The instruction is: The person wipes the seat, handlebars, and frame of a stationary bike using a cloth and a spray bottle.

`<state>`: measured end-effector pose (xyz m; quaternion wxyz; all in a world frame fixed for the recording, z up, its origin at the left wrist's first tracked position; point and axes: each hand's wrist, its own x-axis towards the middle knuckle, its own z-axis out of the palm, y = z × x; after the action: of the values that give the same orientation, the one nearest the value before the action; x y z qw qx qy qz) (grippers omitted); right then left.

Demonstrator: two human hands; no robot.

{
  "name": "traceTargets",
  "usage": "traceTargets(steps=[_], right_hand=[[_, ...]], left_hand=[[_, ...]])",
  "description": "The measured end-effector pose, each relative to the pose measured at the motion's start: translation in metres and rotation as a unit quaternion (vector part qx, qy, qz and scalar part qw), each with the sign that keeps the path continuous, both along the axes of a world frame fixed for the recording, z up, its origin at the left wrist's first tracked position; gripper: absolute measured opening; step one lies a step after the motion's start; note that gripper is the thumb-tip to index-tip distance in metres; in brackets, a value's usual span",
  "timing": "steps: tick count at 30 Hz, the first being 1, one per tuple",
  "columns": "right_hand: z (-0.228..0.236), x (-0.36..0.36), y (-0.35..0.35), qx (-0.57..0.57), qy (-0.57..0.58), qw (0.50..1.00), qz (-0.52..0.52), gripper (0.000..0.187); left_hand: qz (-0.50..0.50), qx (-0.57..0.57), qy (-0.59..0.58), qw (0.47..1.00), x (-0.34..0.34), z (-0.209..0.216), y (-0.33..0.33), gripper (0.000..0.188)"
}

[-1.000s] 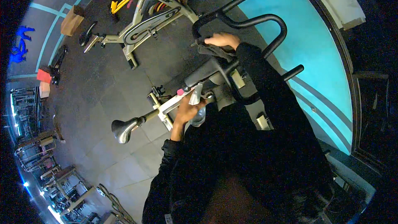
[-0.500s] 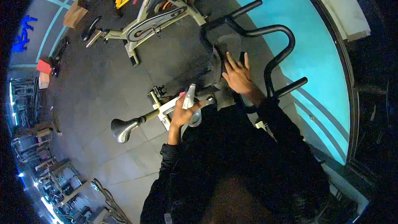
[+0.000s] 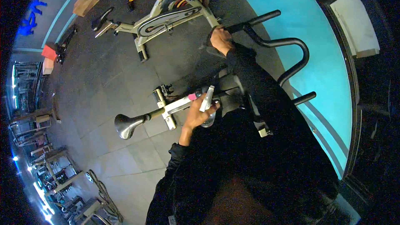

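My left hand (image 3: 197, 114) is closed around a spray bottle (image 3: 207, 99) with a white trigger head and a clear body. It is above the pale frame (image 3: 178, 106) of an exercise bike, whose saddle (image 3: 126, 126) points out to the left. Reaching forward, my right hand (image 3: 221, 39) is wrapped over the far left bend of the bike's black handlebar (image 3: 301, 48). Dark grey cloth (image 3: 210, 46) shows beneath its fingers, pressed against the bar. My right sleeve hides much of the handlebar's middle.
Another exercise bike (image 3: 166, 21) stands ahead on the dark tiled floor (image 3: 108, 87). A turquoise wall panel (image 3: 325, 71) runs close along the right. Gym machines (image 3: 62, 175) line the left, with a wooden box (image 3: 86, 1) at the far left.
My right hand has gone from spread fingers near the handlebar's middle to a closed grip at its far left bend. My left hand, still holding the spray bottle, has shifted slightly right.
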<state>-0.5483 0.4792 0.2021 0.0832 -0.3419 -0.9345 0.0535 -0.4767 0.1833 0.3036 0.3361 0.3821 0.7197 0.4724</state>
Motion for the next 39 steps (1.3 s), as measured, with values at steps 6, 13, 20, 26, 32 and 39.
traceTargets(steps=[6, 13, 20, 26, 32, 39], right_hand=[[-0.016, 0.009, 0.023, -0.060, 0.063, 0.993, -0.079, 0.073], [0.078, 0.119, -0.042, -0.193, -0.050, 0.980, 0.007, 0.079], [0.096, 0.194, -0.063, -0.022, 0.033, 0.988, 0.147, 0.049], [0.043, 0.120, -0.051, -0.085, 0.045, 0.983, 0.157, 0.047], [0.020, 0.051, 0.012, -0.140, 0.040, 0.987, 0.071, 0.048], [0.047, 0.123, -0.046, -0.054, -0.056, 0.980, 0.184, 0.041]], left_hand=[[0.016, -0.026, -0.025, 0.999, 0.006, -0.022, -0.017, 0.042], [-0.014, -0.043, -0.009, 0.999, 0.005, -0.024, -0.025, 0.044], [0.027, 0.013, -0.047, 0.998, -0.006, -0.016, -0.040, 0.044], [0.011, -0.025, -0.019, 0.999, -0.007, -0.017, -0.044, 0.040], [-0.036, -0.010, -0.020, 0.999, 0.000, -0.019, -0.036, 0.041], [-0.010, 0.021, -0.033, 0.999, 0.015, -0.034, -0.041, 0.047]])
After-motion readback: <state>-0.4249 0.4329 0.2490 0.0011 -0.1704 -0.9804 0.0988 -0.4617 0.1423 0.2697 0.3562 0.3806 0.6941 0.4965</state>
